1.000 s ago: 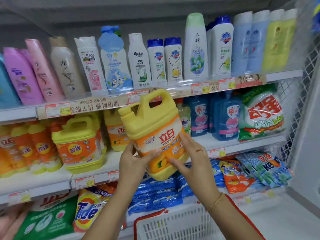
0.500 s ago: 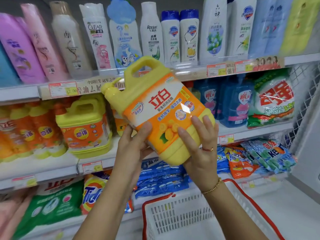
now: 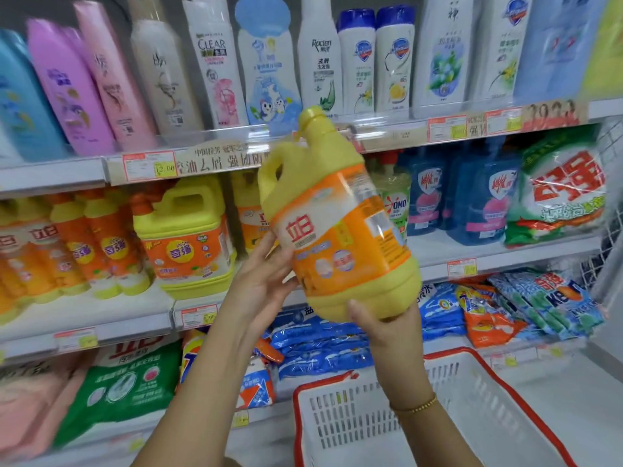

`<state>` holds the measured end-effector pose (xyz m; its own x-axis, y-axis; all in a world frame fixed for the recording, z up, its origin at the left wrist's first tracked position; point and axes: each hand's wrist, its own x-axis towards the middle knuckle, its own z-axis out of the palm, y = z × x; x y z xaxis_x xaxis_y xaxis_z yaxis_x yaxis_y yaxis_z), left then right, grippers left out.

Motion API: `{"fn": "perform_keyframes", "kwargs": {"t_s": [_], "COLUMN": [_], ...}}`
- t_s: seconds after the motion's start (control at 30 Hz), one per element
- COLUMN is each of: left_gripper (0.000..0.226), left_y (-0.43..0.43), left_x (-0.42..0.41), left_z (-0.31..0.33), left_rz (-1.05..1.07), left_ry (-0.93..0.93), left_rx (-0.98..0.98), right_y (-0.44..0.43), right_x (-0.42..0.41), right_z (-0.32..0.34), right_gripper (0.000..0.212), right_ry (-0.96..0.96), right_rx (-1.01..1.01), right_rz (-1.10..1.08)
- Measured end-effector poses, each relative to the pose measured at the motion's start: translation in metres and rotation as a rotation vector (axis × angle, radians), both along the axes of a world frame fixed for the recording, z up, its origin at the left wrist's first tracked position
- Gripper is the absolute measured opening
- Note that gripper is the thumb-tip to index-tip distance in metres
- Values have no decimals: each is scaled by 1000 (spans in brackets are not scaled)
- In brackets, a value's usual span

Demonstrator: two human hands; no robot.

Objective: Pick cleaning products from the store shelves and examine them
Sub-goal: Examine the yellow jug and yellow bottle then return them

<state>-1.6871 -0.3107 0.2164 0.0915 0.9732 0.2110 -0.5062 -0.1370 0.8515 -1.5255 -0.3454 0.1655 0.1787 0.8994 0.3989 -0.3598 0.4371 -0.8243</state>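
Note:
A big yellow detergent jug [image 3: 337,237] with an orange label and a carry handle is held up in front of the middle shelf, cap uppermost and tilted a little left. My right hand [image 3: 387,323] grips its base from below, fingers hidden behind the jug. My left hand [image 3: 261,281] rests flat against the jug's left side with the fingers nearly straight. The label's side panel with small print faces the camera.
A white basket with a red rim [image 3: 472,369] sits below my arms. The middle shelf [image 3: 101,318] carries more yellow jugs [image 3: 188,241], orange bottles and blue bottles [image 3: 478,200]. Shampoo bottles [image 3: 215,65] line the top shelf. Powder bags [image 3: 539,305] lie on the bottom one.
The jug has been turned from leaning on its side to nearly upright and rotated, so the label's side shows. My right hand slid under its base.

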Motion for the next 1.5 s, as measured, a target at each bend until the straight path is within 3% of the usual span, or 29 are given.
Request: {"fn": "perform_keyframes", "kwargs": {"t_s": [0.13,0.3,0.37,0.43,0.57,0.67,0.73,0.8,0.9,0.97,1.03,1.1,1.2,1.4,1.5], "left_gripper": [98,111,111,106,86,87,98,93,92,104,88,74,90,90,91], "left_y": [1,-4,-5,-7,-13,-22,-28,-31,-26,-22,-19,-17,-16,-9,-4], "left_x": [0,16,26,36,45,51,53,53,51,50,46,37,21,23,30], "left_z": [-1,2,3,5,8,13,17,24,35,37,32,27,24,18,15], "left_rz": [-110,-168,-96,-15,77,107,95,49,6,19,28,2,22,-22,-21], "left_ry": [27,1,-56,-104,-176,-143,-137,-109,-3,65,111,110,102,18,-17], "left_rx": [-11,-30,-30,-16,22,111,197,322,443,343,284,231,168,52,-54], "right_y": [12,12,12,10,11,21,26,24,3,-12,-18,-18,-15,-18,-27], "right_x": [13,27,33,32,24,25,33,43,46,43,43,46,55,77,92], "right_z": [7,19,23,29,23,23,29,33,41,40,34,27,15,7,7], "right_gripper": [99,95,79,75,104,108,102,91,99,104,92,94,99,109,97], "right_ry": [324,253,105,-180,-845,-992,-938,-815,-601,-444,-282,-149,50,115,67], "right_rx": [-72,-39,22,120,390,502,602,677,572,418,303,179,-28,-285,-417], "right_rz": [331,314,150,-106,-404,-584,-659,-605,-403,-179,46,279,553,666,616]}}
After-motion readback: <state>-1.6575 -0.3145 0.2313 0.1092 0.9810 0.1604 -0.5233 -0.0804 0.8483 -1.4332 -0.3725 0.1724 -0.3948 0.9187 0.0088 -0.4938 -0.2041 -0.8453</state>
